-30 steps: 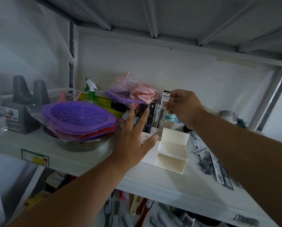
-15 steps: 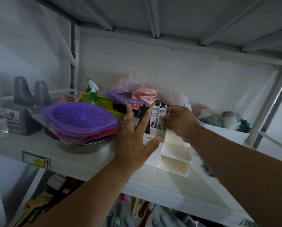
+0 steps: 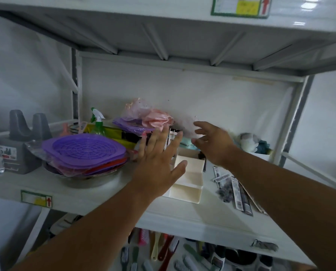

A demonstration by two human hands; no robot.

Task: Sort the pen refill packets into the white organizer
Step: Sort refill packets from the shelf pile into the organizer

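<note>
The white stepped organizer (image 3: pixel 190 178) stands on the middle shelf. My left hand (image 3: pixel 157 163) rests flat against its left side, fingers spread, covering part of it. A few pen refill packets (image 3: pixel 172 136) stand upright in its rear compartment, mostly hidden behind my fingers. My right hand (image 3: pixel 214 143) hovers just above the organizer's back right corner, fingers apart and holding nothing. More refill packets (image 3: pixel 239 194) lie loose on the shelf to the organizer's right.
Purple and red strainers (image 3: pixel 85 151) sit stacked in a metal bowl (image 3: pixel 81 178) at the left. A spray bottle (image 3: pixel 97 124), bagged pink items (image 3: pixel 151 118) and a grey stand (image 3: pixel 20 141) crowd the back. Brushes (image 3: pixel 163 251) fill the shelf below.
My right hand has let go of the packets it lowered into the organizer's rear compartment and has lifted away, open. The left hand stays against the organizer. The view has shifted upward.
</note>
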